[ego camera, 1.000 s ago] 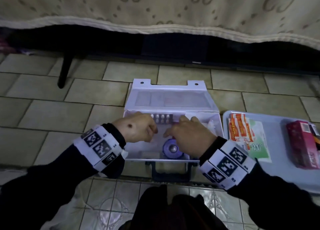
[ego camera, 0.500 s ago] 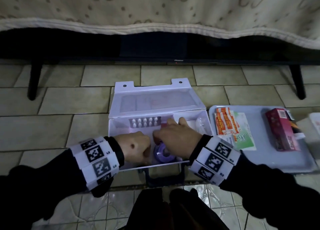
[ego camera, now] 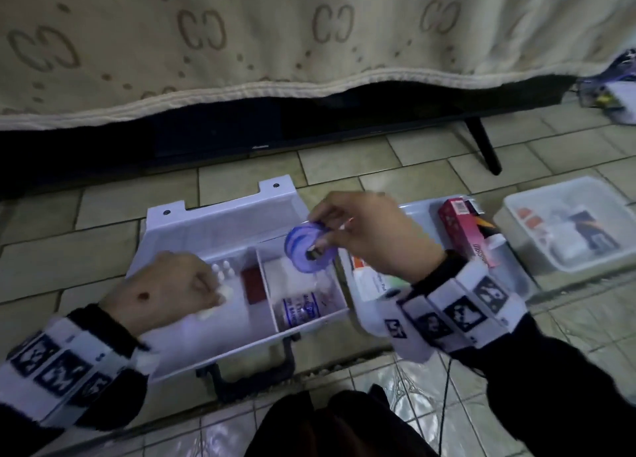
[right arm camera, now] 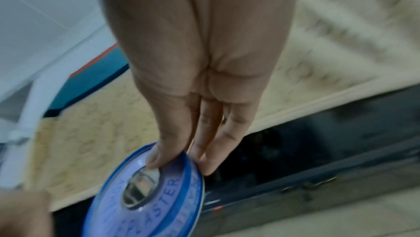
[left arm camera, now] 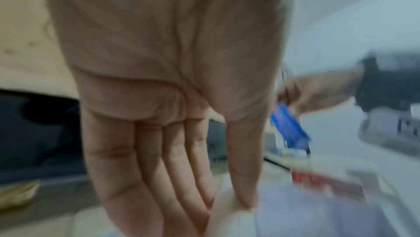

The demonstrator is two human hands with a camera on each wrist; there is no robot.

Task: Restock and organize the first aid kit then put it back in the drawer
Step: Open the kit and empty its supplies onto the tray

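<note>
The white first aid kit lies open on the tiled floor, its lid tipped back. My right hand pinches a blue plaster tape roll by its rim and holds it above the kit's right compartment; thumb and fingers on the roll show in the right wrist view. My left hand reaches into the left compartment, thumb and fingers pinching a small white pad. A blister pack of white pills, a red item and a blue-printed packet lie inside.
A pale tray right of the kit holds a pink box and a white box. Further right stands a clear container with supplies. A black TV on a thin leg stands behind, under a beige cloth.
My right hand has lifted the blue tape roll out of the kit, up and to the right. My left hand has moved to the white pad in the left compartment.
</note>
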